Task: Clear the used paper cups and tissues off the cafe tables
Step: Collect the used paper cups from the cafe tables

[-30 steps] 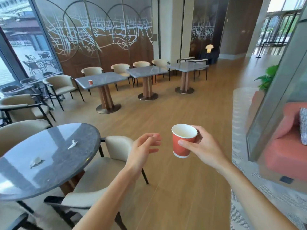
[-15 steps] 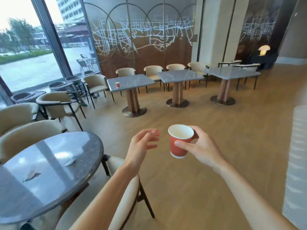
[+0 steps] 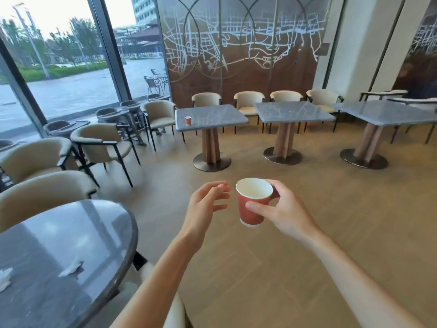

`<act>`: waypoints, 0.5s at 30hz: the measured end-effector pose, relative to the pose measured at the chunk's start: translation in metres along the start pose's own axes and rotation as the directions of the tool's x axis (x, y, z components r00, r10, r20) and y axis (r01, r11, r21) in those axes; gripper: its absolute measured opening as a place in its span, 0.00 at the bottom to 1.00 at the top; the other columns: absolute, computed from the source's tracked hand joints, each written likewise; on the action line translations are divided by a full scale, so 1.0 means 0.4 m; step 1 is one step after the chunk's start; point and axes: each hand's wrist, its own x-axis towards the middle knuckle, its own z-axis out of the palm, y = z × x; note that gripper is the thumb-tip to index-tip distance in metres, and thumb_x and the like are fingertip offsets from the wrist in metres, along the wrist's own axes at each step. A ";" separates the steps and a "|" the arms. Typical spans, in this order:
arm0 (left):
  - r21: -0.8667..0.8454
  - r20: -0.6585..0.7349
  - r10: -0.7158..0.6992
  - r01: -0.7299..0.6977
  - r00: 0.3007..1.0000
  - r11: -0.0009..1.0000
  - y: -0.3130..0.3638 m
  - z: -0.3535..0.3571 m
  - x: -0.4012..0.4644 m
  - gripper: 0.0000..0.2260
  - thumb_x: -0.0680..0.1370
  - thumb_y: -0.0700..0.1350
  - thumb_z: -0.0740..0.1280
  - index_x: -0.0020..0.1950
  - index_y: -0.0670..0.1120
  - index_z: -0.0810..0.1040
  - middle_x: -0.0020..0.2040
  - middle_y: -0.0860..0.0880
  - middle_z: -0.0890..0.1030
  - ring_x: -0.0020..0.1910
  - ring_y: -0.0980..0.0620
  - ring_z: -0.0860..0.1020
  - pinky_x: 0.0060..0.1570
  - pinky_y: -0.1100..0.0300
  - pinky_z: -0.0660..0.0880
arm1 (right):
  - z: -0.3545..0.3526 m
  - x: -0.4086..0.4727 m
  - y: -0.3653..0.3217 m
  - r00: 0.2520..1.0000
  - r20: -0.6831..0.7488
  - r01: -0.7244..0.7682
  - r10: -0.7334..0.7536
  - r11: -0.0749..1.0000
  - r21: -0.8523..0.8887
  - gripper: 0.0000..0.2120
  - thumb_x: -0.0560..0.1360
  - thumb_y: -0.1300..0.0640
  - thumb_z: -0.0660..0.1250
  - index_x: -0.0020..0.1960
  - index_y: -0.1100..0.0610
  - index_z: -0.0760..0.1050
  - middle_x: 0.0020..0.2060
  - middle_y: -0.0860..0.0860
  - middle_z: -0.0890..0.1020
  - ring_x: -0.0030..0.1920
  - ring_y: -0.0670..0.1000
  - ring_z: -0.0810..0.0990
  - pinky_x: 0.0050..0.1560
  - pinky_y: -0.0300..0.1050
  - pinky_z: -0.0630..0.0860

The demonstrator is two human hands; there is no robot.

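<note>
While the person is standing beside the round counter [image 3: 71,233] at lower left, two crumpled tissues are lying on its dark top: one tissue [image 3: 72,269] toward the near edge, a second tissue [image 3: 4,276] partly cut off by the frame's left border. Neither is being touched.

The left hand [image 3: 205,202] is hovering in mid-air, its grip loosely spread, fingers relaxed and holding nothing. Just beside it, the right hand [image 3: 281,211] is carrying a red paper cup [image 3: 253,204] upright, the grip curled round its wall with the thumb across the front; the inside is showing white and appears empty.

Farther off, a second small red cup [image 3: 188,120] is standing upright near the left edge of the square counter [image 3: 212,117], well apart from the person. The two square counters to its right are showing nothing on them from here.

Judgement: collection is partly done, with one cup in hand. The next move is calling for the free left hand to be reaching down for the nearby tissues, probably dropping them into the held cup, before the far cup is fetched.
</note>
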 end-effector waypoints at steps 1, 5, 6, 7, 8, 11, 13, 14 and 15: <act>-0.008 -0.002 -0.001 0.001 1.000 1.000 -0.005 0.009 0.071 0.10 0.83 0.42 0.62 0.57 0.45 0.83 0.54 0.45 0.85 0.56 0.46 0.83 0.55 0.50 0.81 | 0.002 0.070 0.013 1.000 0.002 -0.001 0.001 1.000 -0.008 0.29 0.67 0.49 0.81 0.65 0.47 0.74 0.57 0.43 0.80 0.56 0.40 0.78 0.48 0.30 0.73; -0.031 -0.017 0.020 -0.020 1.000 0.999 0.008 0.033 0.343 0.09 0.83 0.42 0.63 0.56 0.46 0.83 0.54 0.45 0.85 0.56 0.46 0.83 0.55 0.50 0.81 | 0.008 0.348 0.038 1.000 0.006 0.030 -0.030 0.999 -0.025 0.30 0.67 0.50 0.82 0.65 0.49 0.74 0.56 0.43 0.81 0.54 0.39 0.78 0.48 0.30 0.73; -0.027 -0.024 0.026 -0.027 0.999 0.999 0.015 0.036 0.404 0.09 0.83 0.42 0.63 0.56 0.45 0.83 0.55 0.45 0.85 0.56 0.46 0.83 0.55 0.50 0.81 | 0.010 0.414 0.037 0.999 0.010 0.044 -0.044 0.999 -0.023 0.31 0.67 0.50 0.82 0.66 0.50 0.74 0.56 0.43 0.81 0.54 0.38 0.78 0.48 0.29 0.73; -0.020 -0.031 0.030 -0.030 0.999 0.999 0.022 0.037 0.458 0.10 0.83 0.43 0.63 0.57 0.44 0.83 0.55 0.45 0.85 0.56 0.46 0.83 0.56 0.50 0.81 | 0.016 0.476 0.039 0.998 0.021 0.055 -0.055 0.998 -0.020 0.31 0.67 0.50 0.82 0.66 0.51 0.74 0.56 0.43 0.81 0.53 0.38 0.78 0.48 0.26 0.72; -0.015 -0.039 0.031 -0.031 0.999 0.999 0.027 0.036 0.507 0.10 0.83 0.43 0.63 0.58 0.44 0.83 0.55 0.45 0.85 0.56 0.46 0.83 0.56 0.50 0.81 | 0.025 0.533 0.043 0.997 0.035 0.066 -0.066 0.998 -0.019 0.30 0.67 0.50 0.81 0.66 0.51 0.75 0.56 0.43 0.81 0.53 0.38 0.78 0.47 0.25 0.72; 0.004 -0.063 0.042 -0.042 0.997 0.999 0.027 0.021 0.645 0.10 0.83 0.43 0.63 0.58 0.44 0.83 0.55 0.46 0.86 0.56 0.49 0.83 0.56 0.51 0.81 | 0.060 0.693 0.063 0.993 0.055 0.100 -0.100 0.995 -0.010 0.30 0.67 0.49 0.81 0.65 0.50 0.75 0.56 0.42 0.81 0.55 0.40 0.79 0.49 0.27 0.73; 0.013 -0.086 0.045 -0.044 0.995 0.999 0.022 0.004 0.738 0.10 0.83 0.43 0.63 0.58 0.44 0.83 0.54 0.47 0.86 0.55 0.49 0.84 0.56 0.51 0.81 | 0.088 0.801 0.083 0.991 0.077 0.110 -0.110 0.994 0.012 0.29 0.66 0.49 0.82 0.64 0.49 0.76 0.55 0.42 0.82 0.55 0.37 0.78 0.50 0.28 0.73; 0.019 -0.100 0.046 -0.044 0.994 0.999 0.018 -0.007 0.784 0.10 0.83 0.42 0.62 0.58 0.44 0.83 0.53 0.47 0.86 0.55 0.49 0.84 0.56 0.51 0.81 | 0.103 0.855 0.095 0.988 0.093 0.118 -0.120 0.993 0.023 0.28 0.66 0.49 0.82 0.63 0.48 0.75 0.55 0.42 0.82 0.54 0.35 0.78 0.49 0.27 0.72; 0.030 -0.114 0.047 -0.044 0.992 0.999 0.011 -0.017 0.834 0.10 0.83 0.43 0.62 0.58 0.44 0.83 0.53 0.48 0.86 0.55 0.49 0.84 0.55 0.51 0.81 | 0.121 0.911 0.111 0.985 0.109 0.128 -0.131 0.991 0.030 0.28 0.66 0.49 0.82 0.63 0.47 0.75 0.55 0.42 0.82 0.54 0.35 0.77 0.49 0.26 0.72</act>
